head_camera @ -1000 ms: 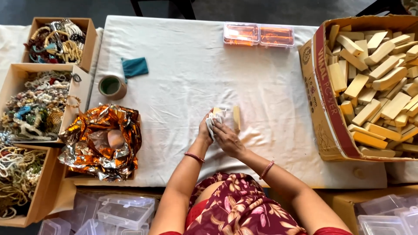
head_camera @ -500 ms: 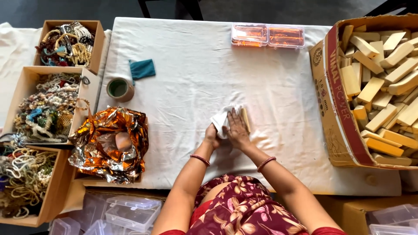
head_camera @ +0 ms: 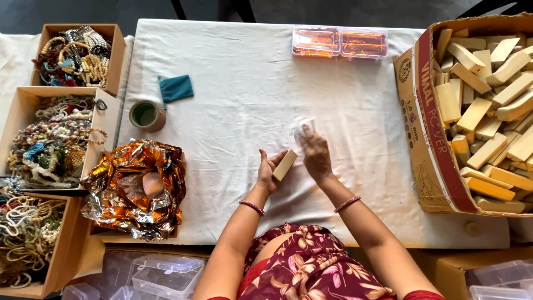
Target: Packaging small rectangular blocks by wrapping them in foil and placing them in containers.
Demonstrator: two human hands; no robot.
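One pale wooden block [head_camera: 285, 165] sits in the left hand [head_camera: 269, 171], fingers curled around its lower end, the block tilted and held just above the white tablecloth [head_camera: 233, 128] near the table's middle. Just beside it, the right hand [head_camera: 315, 156] presses fingertips down on a small crumpled clear wrapper [head_camera: 302, 126] lying on the cloth (whether the fingers pinch it or only rest on it cannot be told). Both wrists carry thin red bangles.

Far edge of the table: two clear plastic boxes [head_camera: 340, 42] with orange contents, side by side. To the left, a small teal pouch [head_camera: 176, 88] and a roll of tape [head_camera: 145, 115], near each other. Below these, a heap of crumpled orange foil [head_camera: 136, 189].

Right side: a large cardboard carton [head_camera: 427, 139] full of similar wooden blocks. Left side: three open cardboard trays [head_camera: 108, 119] of beaded necklaces. Clear empty plastic cases [head_camera: 166, 271] lie below the table's near edge.
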